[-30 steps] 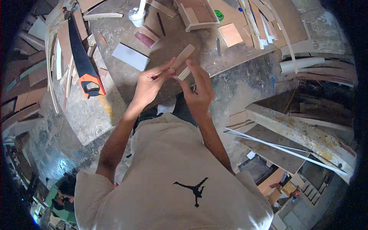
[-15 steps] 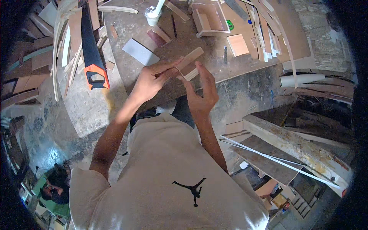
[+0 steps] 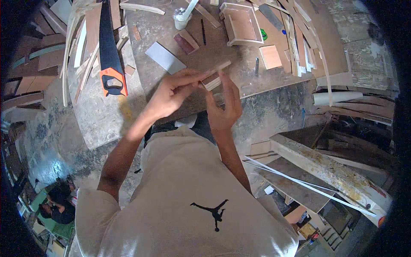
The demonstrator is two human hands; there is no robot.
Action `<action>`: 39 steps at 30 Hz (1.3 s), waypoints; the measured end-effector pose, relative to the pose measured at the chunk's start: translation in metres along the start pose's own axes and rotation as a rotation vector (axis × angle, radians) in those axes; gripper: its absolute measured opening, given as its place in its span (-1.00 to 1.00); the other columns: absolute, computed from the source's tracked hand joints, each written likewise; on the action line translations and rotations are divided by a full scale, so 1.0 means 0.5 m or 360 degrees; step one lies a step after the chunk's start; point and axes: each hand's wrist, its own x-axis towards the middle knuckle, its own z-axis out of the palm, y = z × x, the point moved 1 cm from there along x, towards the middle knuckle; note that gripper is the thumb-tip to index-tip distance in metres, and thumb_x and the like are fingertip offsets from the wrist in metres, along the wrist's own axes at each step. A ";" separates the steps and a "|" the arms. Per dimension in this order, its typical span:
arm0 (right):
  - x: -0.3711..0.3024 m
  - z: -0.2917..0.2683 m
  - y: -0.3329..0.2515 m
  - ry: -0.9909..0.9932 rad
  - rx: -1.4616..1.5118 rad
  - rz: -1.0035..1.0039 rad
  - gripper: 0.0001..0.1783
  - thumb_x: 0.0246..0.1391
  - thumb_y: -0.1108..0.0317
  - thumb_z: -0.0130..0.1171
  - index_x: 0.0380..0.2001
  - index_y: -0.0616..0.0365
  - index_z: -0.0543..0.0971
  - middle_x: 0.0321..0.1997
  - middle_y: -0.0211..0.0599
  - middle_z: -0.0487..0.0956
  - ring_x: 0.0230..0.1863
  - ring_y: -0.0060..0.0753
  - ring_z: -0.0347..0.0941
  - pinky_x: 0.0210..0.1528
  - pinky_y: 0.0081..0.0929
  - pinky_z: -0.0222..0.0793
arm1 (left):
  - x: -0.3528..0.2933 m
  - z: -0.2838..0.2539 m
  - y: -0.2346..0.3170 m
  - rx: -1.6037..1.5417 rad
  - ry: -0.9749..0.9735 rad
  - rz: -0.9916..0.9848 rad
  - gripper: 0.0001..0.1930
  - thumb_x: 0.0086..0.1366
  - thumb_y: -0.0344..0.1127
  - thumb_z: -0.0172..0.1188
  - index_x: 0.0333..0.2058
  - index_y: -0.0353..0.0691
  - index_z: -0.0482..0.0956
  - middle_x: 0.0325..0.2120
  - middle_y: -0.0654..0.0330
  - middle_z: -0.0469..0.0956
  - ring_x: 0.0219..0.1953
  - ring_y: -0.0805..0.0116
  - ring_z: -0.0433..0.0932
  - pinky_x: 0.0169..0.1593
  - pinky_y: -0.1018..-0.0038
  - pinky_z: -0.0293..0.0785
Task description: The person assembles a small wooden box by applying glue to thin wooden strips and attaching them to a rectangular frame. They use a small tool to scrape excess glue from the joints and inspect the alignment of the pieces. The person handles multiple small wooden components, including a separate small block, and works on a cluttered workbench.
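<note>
Over the front of the workbench I hold a small wooden assembly between both hands. It has a brown face, pale layered edges and a thin strip sticking out at its far end; its full shape is partly hidden by fingers. My left hand is closed on its left end, thumb and fingers pinched together. My right hand grips the right side, with fingertips at the far edge and thumb near the close edge. Just beyond my left hand lies a white rectangular block. A sanding block with a dark red face is behind that.
At left, a handsaw with an orange handle rests among wood strips. Farther back stand a cup of white stuff and an open wooden box. A pale wood square and more strips lie right. Someone sits at lower left.
The wooden assembly has tilted in my hands, so its upper strip now looks thinner. Both hands keep their hold. The whole view has shifted slightly.
</note>
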 end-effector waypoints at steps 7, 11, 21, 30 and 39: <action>0.007 0.014 -0.010 0.0002 0.0093 -0.0049 -0.35 -0.12 0.49 0.40 0.13 0.16 0.50 0.11 -0.11 0.55 0.12 -0.05 0.48 0.14 -0.21 0.42 | 0.003 -0.008 -0.017 0.0080 0.0146 0.0119 -0.67 0.34 -0.45 0.14 0.07 -0.26 0.57 -0.15 0.09 0.63 -0.13 0.47 0.54 -0.09 0.53 0.47; 0.009 0.018 -0.005 -0.0018 0.0130 -0.0094 -0.35 -0.11 0.52 0.38 0.13 0.16 0.50 0.14 -0.10 0.54 0.14 -0.03 0.47 0.16 -0.21 0.41 | 0.005 -0.010 -0.005 -0.0130 0.0213 -0.0175 -0.69 0.35 -0.38 0.17 0.05 -0.26 0.58 -0.17 0.13 0.64 -0.15 0.45 0.59 -0.08 0.52 0.51; 0.019 0.025 -0.010 -0.0011 0.0135 -0.0116 -0.34 -0.13 0.56 0.37 0.14 0.17 0.48 0.16 -0.12 0.52 0.15 0.00 0.47 0.18 -0.19 0.41 | 0.010 -0.023 0.015 -0.0173 0.0214 -0.0156 -0.70 0.32 -0.41 0.23 0.03 -0.27 0.60 -0.14 0.15 0.60 -0.09 0.47 0.56 -0.01 0.56 0.47; 0.033 0.040 -0.014 0.0045 0.0093 -0.0179 -0.31 -0.21 0.59 0.42 0.11 0.20 0.49 0.10 -0.12 0.55 0.12 -0.07 0.48 0.16 -0.26 0.41 | 0.028 -0.039 0.030 -0.0215 0.0177 -0.0169 -0.70 0.33 -0.41 0.21 0.02 -0.27 0.60 -0.11 0.15 0.58 -0.06 0.47 0.54 0.03 0.55 0.45; 0.051 0.038 -0.026 0.0128 0.0352 0.0149 -0.29 -0.21 0.47 0.52 0.11 0.16 0.51 0.03 -0.10 0.58 0.00 -0.13 0.54 0.02 -0.28 0.46 | 0.039 -0.071 0.026 0.0082 0.0027 0.0090 -0.70 0.35 -0.40 0.19 0.04 -0.22 0.60 -0.03 0.16 0.54 -0.01 0.45 0.51 0.02 0.55 0.48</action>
